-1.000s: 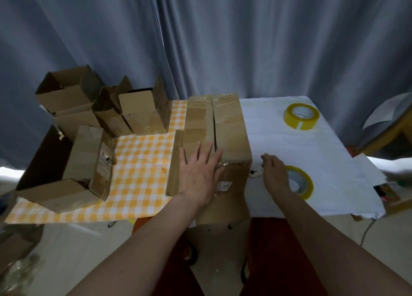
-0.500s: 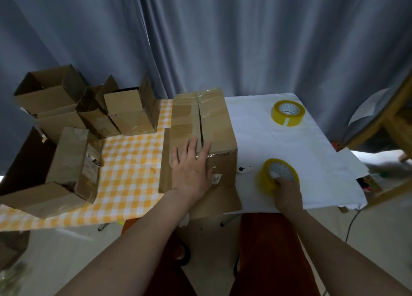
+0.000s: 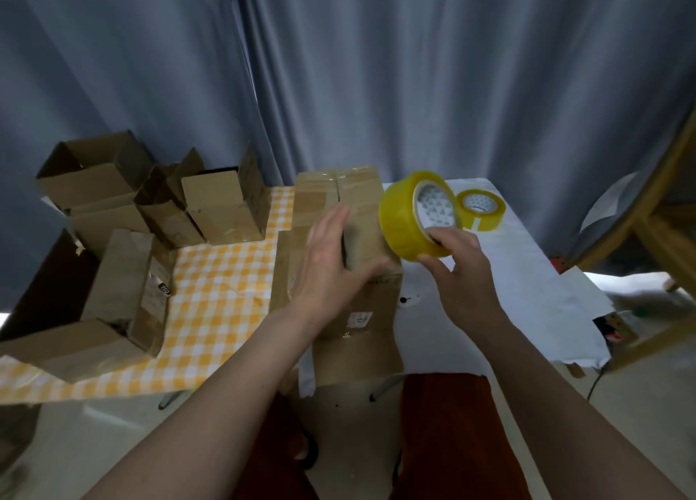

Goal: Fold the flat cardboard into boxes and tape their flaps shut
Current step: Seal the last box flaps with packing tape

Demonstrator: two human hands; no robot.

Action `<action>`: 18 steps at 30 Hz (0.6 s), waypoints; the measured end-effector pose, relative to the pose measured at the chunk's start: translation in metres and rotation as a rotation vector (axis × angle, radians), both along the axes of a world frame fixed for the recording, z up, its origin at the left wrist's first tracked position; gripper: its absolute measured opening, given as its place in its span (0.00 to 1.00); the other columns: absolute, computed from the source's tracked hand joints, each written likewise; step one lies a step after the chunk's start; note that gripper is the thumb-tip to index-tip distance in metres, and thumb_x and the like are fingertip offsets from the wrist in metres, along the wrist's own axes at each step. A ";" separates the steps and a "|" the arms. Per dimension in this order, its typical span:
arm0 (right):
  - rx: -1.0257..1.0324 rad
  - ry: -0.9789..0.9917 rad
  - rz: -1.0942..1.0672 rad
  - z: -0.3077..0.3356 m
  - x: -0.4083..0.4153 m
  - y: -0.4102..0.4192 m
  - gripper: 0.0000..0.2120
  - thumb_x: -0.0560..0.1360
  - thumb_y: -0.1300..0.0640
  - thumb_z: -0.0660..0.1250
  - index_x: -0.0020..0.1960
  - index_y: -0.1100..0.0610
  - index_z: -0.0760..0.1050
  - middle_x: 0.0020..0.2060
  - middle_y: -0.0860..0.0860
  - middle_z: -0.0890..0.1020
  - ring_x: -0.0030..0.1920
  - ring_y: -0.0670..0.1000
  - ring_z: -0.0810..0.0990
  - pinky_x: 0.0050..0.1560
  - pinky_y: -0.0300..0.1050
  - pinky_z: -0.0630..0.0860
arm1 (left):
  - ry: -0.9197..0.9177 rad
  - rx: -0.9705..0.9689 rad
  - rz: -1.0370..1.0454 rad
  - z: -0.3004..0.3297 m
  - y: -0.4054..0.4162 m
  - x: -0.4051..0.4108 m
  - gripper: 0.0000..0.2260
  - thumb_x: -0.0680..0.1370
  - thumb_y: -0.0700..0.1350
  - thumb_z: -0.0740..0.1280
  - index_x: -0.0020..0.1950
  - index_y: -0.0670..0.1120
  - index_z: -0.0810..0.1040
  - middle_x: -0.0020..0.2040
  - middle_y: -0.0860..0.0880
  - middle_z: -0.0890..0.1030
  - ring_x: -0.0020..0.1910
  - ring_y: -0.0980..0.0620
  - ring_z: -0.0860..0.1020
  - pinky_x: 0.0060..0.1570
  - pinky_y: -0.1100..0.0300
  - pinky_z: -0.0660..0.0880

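Tape roll [image 3: 408,217], pinched in the right hand [image 3: 461,273], hangs just right of the box [image 3: 350,243], whose flap seam runs lengthwise away from the person, while the left hand [image 3: 331,262] hovers flat-fingered over the box's near end.

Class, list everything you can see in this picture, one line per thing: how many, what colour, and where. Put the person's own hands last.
Box being taped: 1, brown, centre of the table, flaps closed.
Open boxes: about 3, brown, back left, tops open.
Boxes on their sides: about 2, brown, front left.
Held tape roll: 1, yellow, raised above the box's right edge.
Spare tape roll: 1, yellow, on the white sheet at the back.
Checked cloth: 1, yellow and white, left half of the table.
White sheet: 1, right half of the table.
Curtain: grey-blue, behind.
Left hand: open, over the box.
Right hand: grips the held tape roll.
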State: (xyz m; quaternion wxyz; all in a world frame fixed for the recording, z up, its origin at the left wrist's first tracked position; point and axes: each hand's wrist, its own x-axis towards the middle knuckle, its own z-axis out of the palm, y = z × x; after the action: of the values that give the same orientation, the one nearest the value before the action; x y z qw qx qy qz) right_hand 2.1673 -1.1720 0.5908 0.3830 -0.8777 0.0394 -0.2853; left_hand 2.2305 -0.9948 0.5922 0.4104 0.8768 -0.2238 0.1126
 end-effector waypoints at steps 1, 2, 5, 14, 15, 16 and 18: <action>-0.019 -0.005 0.033 0.004 0.000 0.006 0.15 0.72 0.65 0.70 0.59 0.65 0.76 0.55 0.58 0.79 0.57 0.52 0.70 0.57 0.39 0.65 | -0.050 -0.047 -0.013 0.007 0.000 -0.001 0.37 0.70 0.57 0.73 0.75 0.47 0.64 0.74 0.50 0.65 0.74 0.53 0.61 0.72 0.58 0.58; -0.032 -0.006 0.060 0.006 -0.001 0.011 0.15 0.72 0.65 0.70 0.59 0.65 0.76 0.54 0.58 0.79 0.56 0.50 0.69 0.56 0.39 0.65 | -0.108 -0.083 -0.026 0.012 0.000 -0.003 0.32 0.71 0.54 0.73 0.72 0.46 0.68 0.72 0.49 0.68 0.73 0.52 0.63 0.72 0.58 0.60; -0.027 0.019 0.104 0.009 -0.002 0.026 0.15 0.73 0.64 0.69 0.60 0.63 0.76 0.55 0.57 0.79 0.55 0.47 0.68 0.54 0.37 0.64 | -0.200 -0.161 -0.029 0.017 0.006 -0.009 0.18 0.72 0.46 0.74 0.60 0.43 0.79 0.65 0.47 0.77 0.67 0.52 0.71 0.68 0.57 0.66; -0.067 0.134 0.159 0.018 -0.005 0.046 0.18 0.75 0.62 0.67 0.64 0.60 0.73 0.59 0.56 0.77 0.61 0.52 0.69 0.55 0.34 0.62 | -0.286 -0.243 0.068 0.005 0.024 -0.014 0.06 0.72 0.39 0.74 0.47 0.41 0.80 0.50 0.47 0.80 0.51 0.53 0.79 0.53 0.65 0.75; -0.082 0.138 0.161 0.020 -0.005 0.047 0.18 0.76 0.62 0.66 0.65 0.60 0.73 0.59 0.55 0.77 0.61 0.52 0.69 0.55 0.34 0.62 | -0.318 -0.224 0.070 0.006 0.024 -0.014 0.07 0.73 0.39 0.73 0.49 0.41 0.81 0.49 0.47 0.80 0.49 0.53 0.79 0.52 0.65 0.76; -0.095 0.144 0.161 0.022 -0.005 0.048 0.17 0.76 0.61 0.66 0.65 0.60 0.73 0.60 0.55 0.77 0.62 0.52 0.69 0.55 0.35 0.62 | -0.351 -0.210 0.070 0.005 0.025 -0.013 0.06 0.73 0.39 0.73 0.49 0.40 0.81 0.48 0.46 0.81 0.48 0.53 0.79 0.51 0.66 0.76; -0.121 0.151 0.158 0.025 -0.005 0.049 0.17 0.76 0.60 0.66 0.65 0.59 0.73 0.60 0.55 0.77 0.62 0.52 0.68 0.55 0.36 0.62 | -0.386 -0.206 0.071 0.005 0.027 -0.012 0.04 0.73 0.38 0.72 0.47 0.40 0.82 0.47 0.46 0.81 0.48 0.53 0.79 0.50 0.66 0.75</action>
State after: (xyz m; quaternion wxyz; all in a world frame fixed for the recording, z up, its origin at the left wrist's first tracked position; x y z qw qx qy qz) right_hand 2.1625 -1.1230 0.6155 0.3466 -0.9185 -0.0186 -0.1893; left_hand 2.2185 -0.9682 0.5971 0.4430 0.7999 -0.2544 0.3149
